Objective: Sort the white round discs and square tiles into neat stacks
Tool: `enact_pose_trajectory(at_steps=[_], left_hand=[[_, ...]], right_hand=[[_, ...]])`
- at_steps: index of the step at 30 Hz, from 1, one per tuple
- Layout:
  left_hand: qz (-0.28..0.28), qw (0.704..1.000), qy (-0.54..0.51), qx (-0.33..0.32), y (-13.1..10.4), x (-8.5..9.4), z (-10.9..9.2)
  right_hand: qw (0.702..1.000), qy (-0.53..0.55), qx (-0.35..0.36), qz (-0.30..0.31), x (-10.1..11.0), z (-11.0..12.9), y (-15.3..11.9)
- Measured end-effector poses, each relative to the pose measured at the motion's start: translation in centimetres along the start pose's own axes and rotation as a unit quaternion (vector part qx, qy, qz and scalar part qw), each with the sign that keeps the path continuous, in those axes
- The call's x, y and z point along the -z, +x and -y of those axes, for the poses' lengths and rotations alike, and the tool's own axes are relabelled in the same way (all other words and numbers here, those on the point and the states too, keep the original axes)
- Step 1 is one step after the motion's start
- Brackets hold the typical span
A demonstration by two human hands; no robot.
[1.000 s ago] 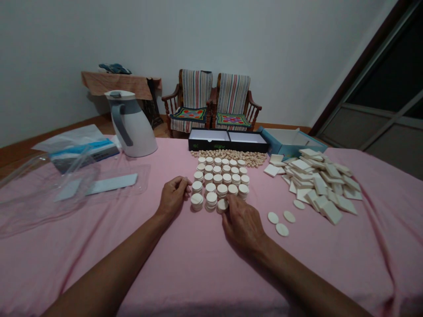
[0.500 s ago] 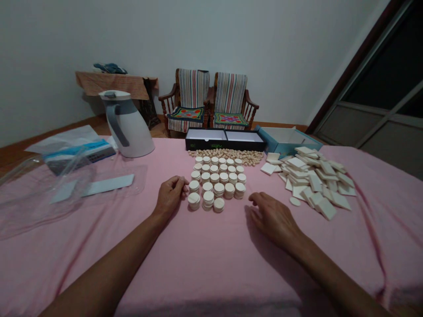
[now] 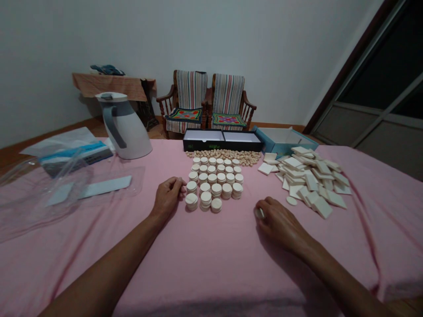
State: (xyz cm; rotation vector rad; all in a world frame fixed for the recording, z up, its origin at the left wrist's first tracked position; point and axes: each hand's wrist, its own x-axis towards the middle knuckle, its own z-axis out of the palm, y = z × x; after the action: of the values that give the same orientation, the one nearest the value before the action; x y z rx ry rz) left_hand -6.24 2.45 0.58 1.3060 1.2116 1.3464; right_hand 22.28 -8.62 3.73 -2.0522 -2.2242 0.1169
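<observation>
Stacks of pale round wooden discs [image 3: 212,178] stand in rows on the pink tablecloth [image 3: 205,255]. Beside the left edge of these rows rests my left hand [image 3: 168,193], its fingers curled close to the nearest stacks; nothing shows in it. To the right of the stacks, my right hand [image 3: 276,220] is closed around a pale wooden disc [image 3: 261,213], of which only a part shows between thumb and fingers. A single loose disc [image 3: 291,200] lies beyond that hand, near a heap of pale square wooden tiles [image 3: 310,178].
Behind the stacks lie many small wooden beads [image 3: 228,155] and a black divided box [image 3: 205,145]. A blue box [image 3: 277,147] stands behind the tiles. At left are a white jug [image 3: 132,136], a blue packet [image 3: 79,156] and clear plastic packaging [image 3: 42,207].
My right hand has drawn a little away from the stacks and its fingers have curled; a disc now shows in them. My left hand stays beside the stacks. The view has shifted slightly.
</observation>
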Motion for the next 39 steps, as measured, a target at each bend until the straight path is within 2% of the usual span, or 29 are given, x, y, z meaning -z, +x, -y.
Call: enact_pose_trajectory(at_steps=[5,8,11,14,17,20,25,28,30,34,39], left_hand=[[-0.002,1.0,-0.013,-0.001,-0.1,-0.1,-0.2],[-0.002,1.0,-0.014,-0.003,-0.1,0.0,-0.1],[0.005,1.0,-0.019,-0.006,-0.1,0.0,0.3],[0.008,1.0,-0.017,-0.007,0.0,0.1,0.5],[0.009,1.0,-0.018,-0.009,0.1,0.1,0.6],[0.008,1.0,-0.021,-0.01,0.0,0.0,0.5],[-0.004,1.0,-0.019,-0.004,-0.1,-0.2,-0.1],[-0.012,1.0,-0.017,0.0,-0.2,-0.4,-0.5],[-0.013,1.0,-0.013,-0.004,-0.3,-0.4,-0.7],[-0.013,1.0,-0.003,-0.01,-0.2,-0.3,-0.7],[-0.007,1.0,-0.004,-0.007,-0.1,-0.2,-0.3]], right_hand=[[0.987,0.106,0.088,-0.079,0.4,3.9,1.2],[0.975,0.13,0.14,-0.113,0.2,6.3,2.2],[0.973,0.119,0.15,-0.131,-0.2,7.9,3.1],[0.974,0.108,0.145,-0.134,-0.4,8.3,3.5],[0.973,0.123,0.133,-0.144,-0.3,7.0,3.0],[0.976,0.133,0.106,-0.133,0.2,4.0,2.0],[0.996,0.076,0.047,-0.008,1.5,-2.0,-0.5],[0.997,0.05,0.019,0.055,1.6,-4.1,-1.8],[0.996,0.051,0.011,0.07,1.3,-4.7,-2.2],[0.996,0.068,0.025,0.053,0.4,-4.7,-2.1],[0.991,0.113,0.065,0.016,1.0,-2.0,-0.9]])
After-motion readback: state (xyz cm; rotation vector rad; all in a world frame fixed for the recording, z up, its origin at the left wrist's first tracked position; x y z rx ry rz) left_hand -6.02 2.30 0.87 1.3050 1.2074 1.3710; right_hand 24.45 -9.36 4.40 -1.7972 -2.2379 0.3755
